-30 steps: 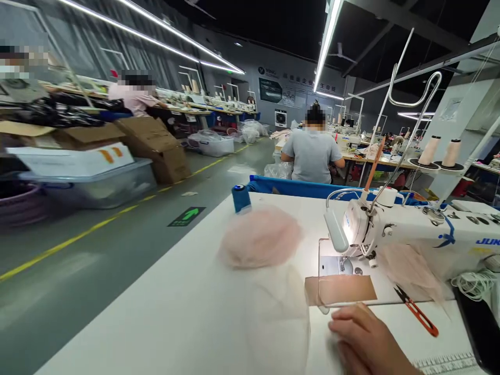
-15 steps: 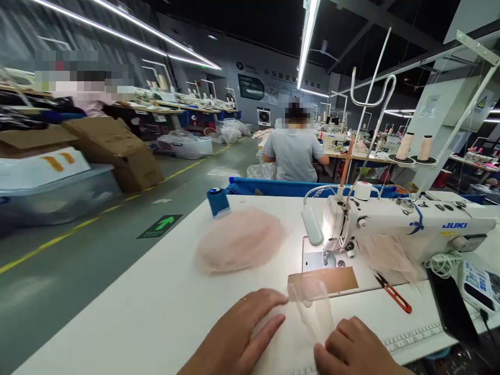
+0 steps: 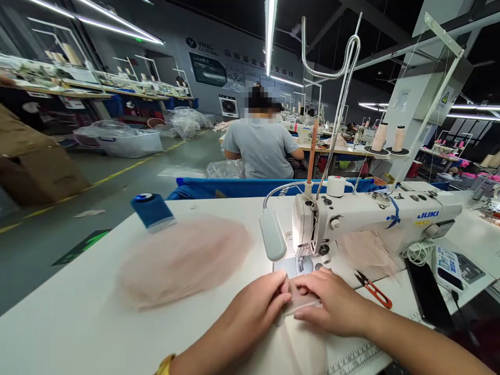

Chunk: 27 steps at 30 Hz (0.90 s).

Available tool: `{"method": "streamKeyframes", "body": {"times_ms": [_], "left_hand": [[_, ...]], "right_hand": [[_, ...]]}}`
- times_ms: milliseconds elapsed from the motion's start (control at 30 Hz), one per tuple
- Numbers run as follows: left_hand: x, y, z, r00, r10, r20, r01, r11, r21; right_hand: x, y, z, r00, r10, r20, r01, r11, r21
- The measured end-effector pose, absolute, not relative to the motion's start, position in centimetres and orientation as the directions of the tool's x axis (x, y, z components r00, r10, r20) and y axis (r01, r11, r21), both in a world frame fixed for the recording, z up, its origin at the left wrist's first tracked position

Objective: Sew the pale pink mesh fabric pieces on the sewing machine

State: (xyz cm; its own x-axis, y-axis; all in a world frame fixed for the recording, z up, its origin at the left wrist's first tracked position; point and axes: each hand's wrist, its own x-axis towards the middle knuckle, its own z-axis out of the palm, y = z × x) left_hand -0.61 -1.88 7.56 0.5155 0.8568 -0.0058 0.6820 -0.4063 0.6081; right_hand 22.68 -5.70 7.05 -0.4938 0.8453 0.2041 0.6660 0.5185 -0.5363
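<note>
White tabletop, sheer fabric at lower centre.
Left hand pinches it; right hand touches it, grip unclear, near the sewing machine.

The cream cloth looks thin and sheer, as does the pink cloth. The table is smooth, faintly glossy; the sewing machine is glossy, its bed plate smooth metal.
</note>
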Motion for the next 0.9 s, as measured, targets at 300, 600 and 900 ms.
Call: {"method": "streamKeyframes", "body": {"times_ms": [300,600,900], "left_hand": [[-1.8,-1.9,6.2,0.496,0.864,-0.086,0.691,-0.332,0.643],[-0.6,-2.3,6.6,0.449,0.879,-0.16,0.512,-0.106,0.852],[-0.5,-2.9,6.5,0.471,0.88,-0.069,0.402,-0.144,0.904]], "right_hand": [[22.3,-4.7,4.3,-0.411,0.871,0.27,0.578,0.477,-0.662],[22.0,-5.3,5.0,-0.334,0.924,0.185,0.446,0.328,-0.832],[21.7,-5.0,4.7,-0.285,0.93,0.231,0.461,0.344,-0.818]]}}
